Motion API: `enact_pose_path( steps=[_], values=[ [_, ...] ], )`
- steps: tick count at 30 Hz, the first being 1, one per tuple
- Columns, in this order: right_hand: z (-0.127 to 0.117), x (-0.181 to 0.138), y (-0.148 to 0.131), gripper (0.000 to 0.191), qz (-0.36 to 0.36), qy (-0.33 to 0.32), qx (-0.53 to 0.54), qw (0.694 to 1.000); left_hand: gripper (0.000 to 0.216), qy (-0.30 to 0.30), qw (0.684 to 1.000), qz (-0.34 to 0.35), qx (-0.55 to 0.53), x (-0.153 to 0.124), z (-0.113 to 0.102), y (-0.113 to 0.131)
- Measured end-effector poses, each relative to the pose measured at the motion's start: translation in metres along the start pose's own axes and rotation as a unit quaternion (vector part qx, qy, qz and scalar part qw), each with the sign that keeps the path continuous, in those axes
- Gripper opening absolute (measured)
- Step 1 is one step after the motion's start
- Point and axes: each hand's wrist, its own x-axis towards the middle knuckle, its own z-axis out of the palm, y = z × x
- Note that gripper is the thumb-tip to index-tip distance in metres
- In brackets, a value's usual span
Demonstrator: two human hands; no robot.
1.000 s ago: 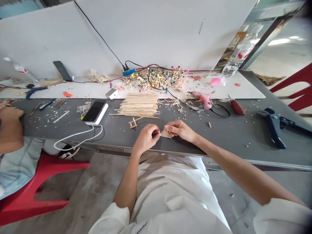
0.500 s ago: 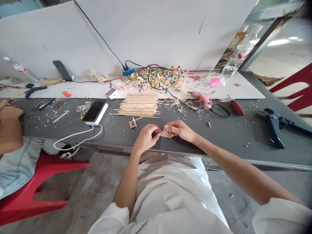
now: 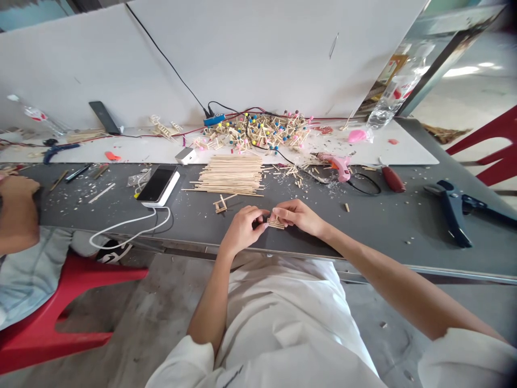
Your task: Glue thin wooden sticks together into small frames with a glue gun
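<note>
Near the table's front edge, a small piece made of short wooden sticks [image 3: 276,225] lies between my two hands. My right hand [image 3: 298,216] is closed in a pinch on its upper right part, and the fingers cover some of it. From the other side, my left hand [image 3: 244,226] has its thumb at the piece's left end. The left index finger reaches over to its upper edge, with a gap between finger and thumb. Just beyond the left hand rests a small stick frame [image 3: 220,205]. A flat stack of long thin wooden sticks [image 3: 230,175] lies behind it.
A heap of stick pieces with coloured balls [image 3: 266,132] spreads along the back. To the right are a pink glue gun [image 3: 341,167], a red-handled tool [image 3: 392,179] and blue-handled cutters [image 3: 450,213]. A phone on a white block [image 3: 159,186] and another person's arm [image 3: 19,215] are left.
My left index finger has lifted and stretched slightly to the right, widening its gap from the thumb. The right hand and the piece stay nearly in place.
</note>
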Motion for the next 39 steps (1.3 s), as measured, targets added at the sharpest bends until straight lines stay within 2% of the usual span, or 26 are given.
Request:
enact_pose_path(
  steps=[39],
  values=[
    [0.0001,-0.0002,-0.0012,0.052,0.006,0.004,-0.004,1.000,0.010,0.007,1.000,-0.001,-0.005,-0.0006,0.0011,-0.0019]
  ],
)
